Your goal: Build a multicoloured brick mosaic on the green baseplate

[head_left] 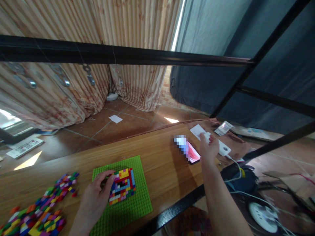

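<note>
Left fingers (109, 184) at mosaic (126, 183) edge, grip unclear, right fingers (215, 146) gripping white device (223, 149), bare tabletop (159, 164) between

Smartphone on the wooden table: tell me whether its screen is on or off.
On: the smartphone is lit, showing bright pink and blue; part of the image is pixelated.

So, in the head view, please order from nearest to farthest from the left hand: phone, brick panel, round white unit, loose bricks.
1. Brick panel: at the left hand, over the green baseplate.
2. Loose bricks: on the table, to the hand's left.
3. Phone: to the hand's right.
4. Round white unit: far right, beyond the table.
</note>
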The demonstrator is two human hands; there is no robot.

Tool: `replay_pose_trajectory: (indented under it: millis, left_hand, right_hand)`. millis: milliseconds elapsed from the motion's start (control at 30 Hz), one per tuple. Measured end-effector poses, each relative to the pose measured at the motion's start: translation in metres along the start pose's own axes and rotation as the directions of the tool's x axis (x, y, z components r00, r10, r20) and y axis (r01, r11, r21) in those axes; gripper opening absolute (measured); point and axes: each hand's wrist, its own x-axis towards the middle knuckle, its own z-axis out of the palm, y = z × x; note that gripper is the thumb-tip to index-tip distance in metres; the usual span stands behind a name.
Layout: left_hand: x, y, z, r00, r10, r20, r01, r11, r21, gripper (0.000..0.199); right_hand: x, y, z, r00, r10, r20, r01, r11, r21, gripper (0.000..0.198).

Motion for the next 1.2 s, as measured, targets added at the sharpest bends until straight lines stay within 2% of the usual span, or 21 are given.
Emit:
replay_pose_trajectory:
  millis: [67,100,167,233,300,400,533,600,767,1000,1200]
  left_hand:
    - [0.000,0.003,-0.002,1.000,-0.013,0.015,0.013,1.000,-0.004,0.038]
    - [0.000,0.004,-0.002,1.000,-0.015,0.012,0.015,1.000,-0.006,0.039]
    - [0.000,0.006,-0.003,1.000,-0.004,0.006,0.004,1.000,-0.010,0.039]
    - [-0.001,0.006,-0.002,1.000,0.006,0.008,-0.006,1.000,-0.013,0.039]
    - [-0.001,0.005,-0.001,1.000,-0.001,0.012,0.001,1.000,-0.012,0.040]
    - [-0.002,0.004,0.000,1.000,-0.014,0.002,0.015,1.000,-0.010,0.041]
    - [-0.003,0.002,0.003,1.000,-0.018,0.008,0.019,0.999,-0.029,0.044]
    - [-0.004,0.003,0.005,1.000,-0.016,0.014,0.017,0.999,-0.047,0.044]
    - [-0.006,0.006,0.005,1.000,-0.002,0.005,0.003,0.998,-0.065,0.039]
    - [-0.010,0.011,0.006,0.999,0.041,-0.018,-0.042,0.997,-0.061,0.032]
    - [-0.018,0.015,0.026,0.987,0.027,-0.160,-0.035,0.998,-0.047,0.031]
  right_hand:
    - [-0.011,-0.018,-0.003,0.992,0.054,-0.116,-0.035,0.987,0.159,0.070]
    - [-0.021,-0.029,-0.004,0.990,0.045,-0.130,-0.014,0.973,0.229,0.067]
    - [-0.049,-0.055,-0.004,0.995,-0.029,-0.095,0.060,0.938,0.342,0.060]
    - [-0.086,-0.080,-0.001,0.990,-0.140,0.021,0.115,0.883,0.455,0.050]
    - [-0.126,-0.103,0.003,0.933,-0.323,0.157,0.184,0.806,0.563,0.040]
    - [-0.178,-0.125,0.007,0.772,-0.554,0.312,0.237,0.706,0.667,0.032]
    - [-0.222,-0.137,0.009,0.654,-0.622,0.431,0.239,0.710,0.662,0.041]
    - [-0.235,-0.140,0.009,0.626,-0.630,0.459,0.239,0.716,0.656,0.045]
    - [-0.256,-0.145,0.011,0.609,-0.634,0.477,0.245,0.722,0.647,0.044]
    - [-0.261,-0.146,0.014,0.614,-0.638,0.464,0.292,0.730,0.618,0.035]
    - [-0.258,-0.146,0.019,0.603,-0.654,0.456,0.348,0.731,0.587,0.031]
